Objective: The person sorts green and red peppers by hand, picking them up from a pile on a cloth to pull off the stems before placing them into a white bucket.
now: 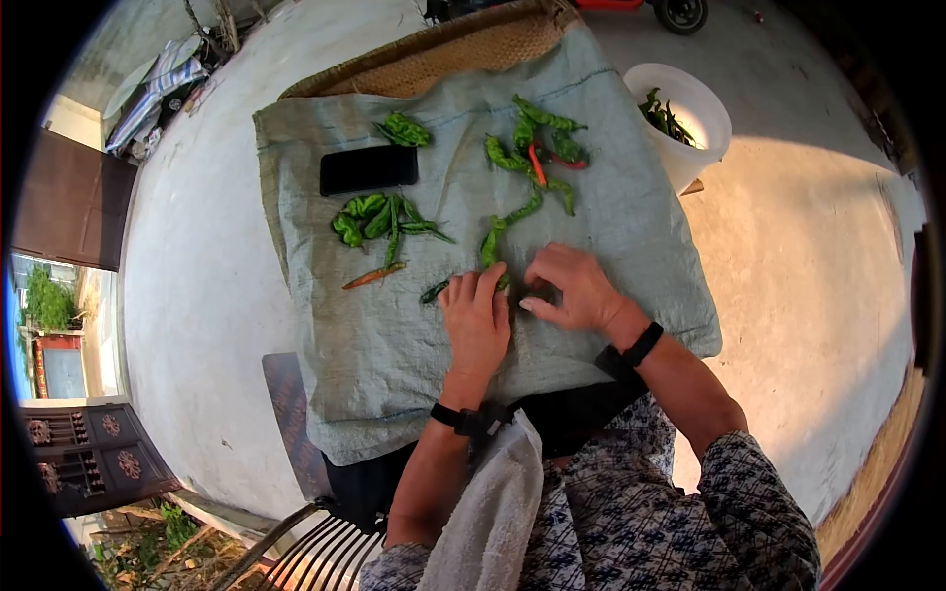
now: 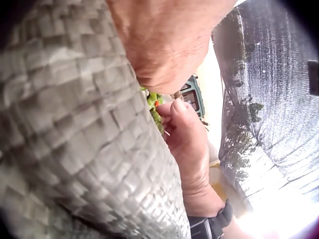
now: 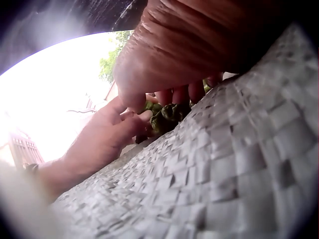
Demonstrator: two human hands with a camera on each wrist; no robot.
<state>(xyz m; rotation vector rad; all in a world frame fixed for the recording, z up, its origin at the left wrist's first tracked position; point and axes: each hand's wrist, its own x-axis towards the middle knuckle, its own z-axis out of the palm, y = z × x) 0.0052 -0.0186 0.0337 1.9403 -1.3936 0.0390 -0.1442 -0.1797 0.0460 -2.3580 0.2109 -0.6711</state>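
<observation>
On the grey-green woven sack, my left hand has its fingers over a green pepper, with the thumb alongside. A darker green pepper pokes out left of those fingers. Just to the right, my right hand curls its fingers and thumb around a dark, wrinkled green pepper, seen low under the palm in the right wrist view. A line of green peppers runs up from my hands to a cluster with red peppers in it.
Left on the sack lie a black phone, a pile of green peppers, an orange-brown pepper and another green pepper group. A white bucket with peppers inside stands at the back right. A woven basket edge shows behind.
</observation>
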